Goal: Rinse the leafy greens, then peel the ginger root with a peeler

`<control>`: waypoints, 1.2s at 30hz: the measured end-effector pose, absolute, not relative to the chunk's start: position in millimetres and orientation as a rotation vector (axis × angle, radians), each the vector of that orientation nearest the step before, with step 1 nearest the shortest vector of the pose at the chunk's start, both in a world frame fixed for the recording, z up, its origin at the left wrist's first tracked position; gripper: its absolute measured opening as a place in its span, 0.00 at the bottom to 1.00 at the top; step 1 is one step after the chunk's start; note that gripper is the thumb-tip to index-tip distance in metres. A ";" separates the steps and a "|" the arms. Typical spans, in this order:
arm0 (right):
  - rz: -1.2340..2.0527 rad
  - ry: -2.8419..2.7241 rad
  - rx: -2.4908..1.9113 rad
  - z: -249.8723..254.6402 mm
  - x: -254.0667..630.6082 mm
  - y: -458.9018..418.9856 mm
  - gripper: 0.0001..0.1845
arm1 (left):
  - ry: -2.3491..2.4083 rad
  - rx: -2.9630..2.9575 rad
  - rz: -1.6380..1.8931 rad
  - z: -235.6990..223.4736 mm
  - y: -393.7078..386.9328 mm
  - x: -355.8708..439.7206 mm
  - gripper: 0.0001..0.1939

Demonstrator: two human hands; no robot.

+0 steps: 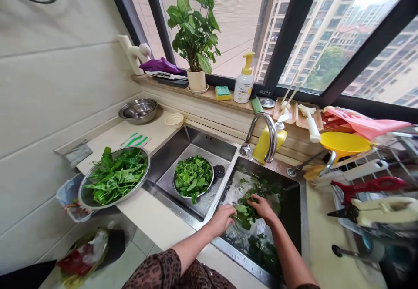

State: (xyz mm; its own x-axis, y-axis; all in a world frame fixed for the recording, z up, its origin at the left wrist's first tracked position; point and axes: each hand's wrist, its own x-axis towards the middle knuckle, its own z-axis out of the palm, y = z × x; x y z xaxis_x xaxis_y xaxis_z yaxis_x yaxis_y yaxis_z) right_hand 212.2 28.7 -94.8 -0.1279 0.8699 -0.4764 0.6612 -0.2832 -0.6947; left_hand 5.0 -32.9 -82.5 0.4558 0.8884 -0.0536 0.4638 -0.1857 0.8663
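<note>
Over the water-filled right sink basin (295, 197), my left hand (222, 220) and my right hand (261, 207) are both closed on a bunch of leafy greens (244, 216) between them. More leaves float or lie under the rippling water around the bunch. In the left sink basin (170, 160) stands a round bowl of picked leaves (193, 176). A large metal bowl heaped with long leafy greens (119, 176) sits on the counter at the left.
The curved faucet (270, 139) rises behind the right basin, beside a yellow soap bottle (261, 143). A dish rack with scissors (365, 186) and a yellow funnel (344, 144) crowds the right side. Nested metal bowls (139, 110) stand at the back left.
</note>
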 end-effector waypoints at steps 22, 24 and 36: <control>1.668 -0.610 -1.088 -1.8 181.9 -66.5 0.17 | 0.609 0.524 0.906 4.1 -42.7 20.1 0.33; 1.679 -0.674 -1.104 1.9 180.3 -70.9 0.17 | 0.649 0.684 0.955 7.9 -43.9 18.1 0.32; 1.701 -0.441 -1.123 -5.0 200.3 -70.9 0.21 | 0.586 0.805 1.018 16.1 -40.2 5.5 0.13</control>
State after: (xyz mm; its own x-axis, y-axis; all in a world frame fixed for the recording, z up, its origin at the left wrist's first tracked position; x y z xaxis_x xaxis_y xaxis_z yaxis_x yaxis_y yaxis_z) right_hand 200.3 -70.9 -5.0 -0.0591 0.8801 -0.4711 -0.5403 -0.4251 -0.7262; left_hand 5.5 -40.2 16.1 0.4190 0.9059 -0.0619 -0.5091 0.2908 0.8101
